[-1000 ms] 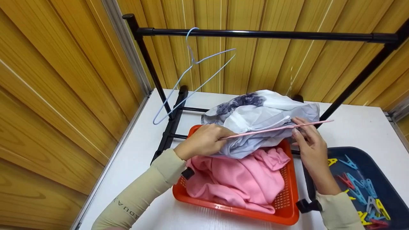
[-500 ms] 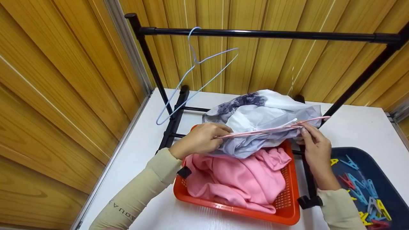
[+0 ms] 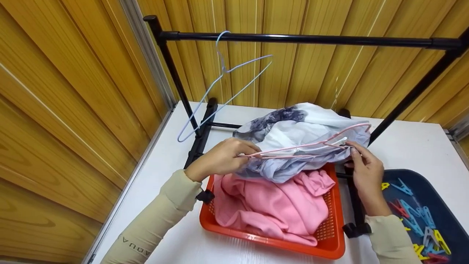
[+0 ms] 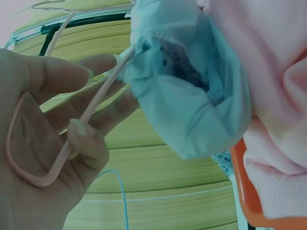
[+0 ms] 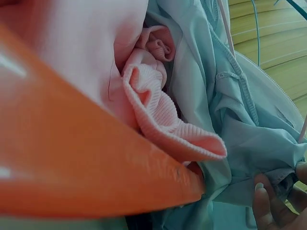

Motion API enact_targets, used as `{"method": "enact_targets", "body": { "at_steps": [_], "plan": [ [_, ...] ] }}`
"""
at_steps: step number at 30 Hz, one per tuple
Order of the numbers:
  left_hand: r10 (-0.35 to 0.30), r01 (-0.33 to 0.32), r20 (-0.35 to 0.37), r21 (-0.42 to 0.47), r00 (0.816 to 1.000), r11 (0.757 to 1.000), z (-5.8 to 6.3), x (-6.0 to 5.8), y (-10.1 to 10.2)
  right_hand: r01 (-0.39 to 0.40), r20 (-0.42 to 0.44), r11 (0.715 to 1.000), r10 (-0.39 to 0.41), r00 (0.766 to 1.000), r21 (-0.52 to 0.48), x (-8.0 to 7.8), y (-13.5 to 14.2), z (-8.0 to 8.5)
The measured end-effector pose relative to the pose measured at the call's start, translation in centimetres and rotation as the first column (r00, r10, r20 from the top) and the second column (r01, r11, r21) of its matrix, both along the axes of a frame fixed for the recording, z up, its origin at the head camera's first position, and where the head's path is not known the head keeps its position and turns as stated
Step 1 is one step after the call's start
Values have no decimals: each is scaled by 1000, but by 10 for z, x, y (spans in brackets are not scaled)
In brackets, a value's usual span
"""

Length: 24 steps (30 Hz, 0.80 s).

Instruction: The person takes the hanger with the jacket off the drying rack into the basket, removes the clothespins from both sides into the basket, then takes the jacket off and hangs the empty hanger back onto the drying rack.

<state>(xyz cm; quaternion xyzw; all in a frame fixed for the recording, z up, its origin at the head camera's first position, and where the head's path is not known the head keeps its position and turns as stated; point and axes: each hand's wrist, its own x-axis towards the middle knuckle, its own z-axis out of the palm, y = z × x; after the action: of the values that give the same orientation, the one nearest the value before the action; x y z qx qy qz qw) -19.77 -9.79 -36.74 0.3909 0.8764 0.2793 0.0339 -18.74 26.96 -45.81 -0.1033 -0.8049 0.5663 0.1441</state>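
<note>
A pink wire hanger (image 3: 293, 149) lies slanted across a thin white-and-grey garment (image 3: 278, 135) with dark blotches. My left hand (image 3: 229, 156) holds one end of this hanger; in the left wrist view the looped pink wire (image 4: 60, 160) crosses the palm under curled fingers. On the other side, my right hand (image 3: 366, 172) pinches the garment's edge close to the hanger's right-hand part. The right wrist view has the fingertips (image 5: 261, 191) on the pale cloth (image 5: 240, 143). Where the hanger's right end lies is hidden by cloth and fingers.
Below the hands, an orange basket (image 3: 273, 240) contains pink clothing (image 3: 271, 205). A blue hanger (image 3: 210, 91) hangs from the black rack's bar (image 3: 311, 39). At right stands a dark tray (image 3: 452, 220) with several coloured clothespins (image 3: 412, 223). Wood-look walls (image 3: 73, 91) enclose the white table (image 3: 414, 146).
The pink hanger has turned from nearly edge-on, so its hook and two wires now show. My left hand has shifted slightly left, my right hand slightly right.
</note>
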Motion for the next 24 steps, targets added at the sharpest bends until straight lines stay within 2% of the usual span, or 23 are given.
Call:
{"method": "enact_targets", "body": {
  "at_steps": [7,13,20,24],
  "plan": [
    [5,-6,45,25,999,1000,7,4,-12,86,-22,989,-89,996,-117,-3,7,-7],
    [3,-7,62,72,998,997,17,7,-22,86,27,974,-82,996,-210,-6,13,-9],
    [-6,-7,155,82,988,997,27,11,-33,29,117,998,-22,993,-56,-2,22,-11],
    [0,-21,197,106,980,994,30,13,-37,-8,139,999,15,990,-50,-1,24,-12]
  ]
}}
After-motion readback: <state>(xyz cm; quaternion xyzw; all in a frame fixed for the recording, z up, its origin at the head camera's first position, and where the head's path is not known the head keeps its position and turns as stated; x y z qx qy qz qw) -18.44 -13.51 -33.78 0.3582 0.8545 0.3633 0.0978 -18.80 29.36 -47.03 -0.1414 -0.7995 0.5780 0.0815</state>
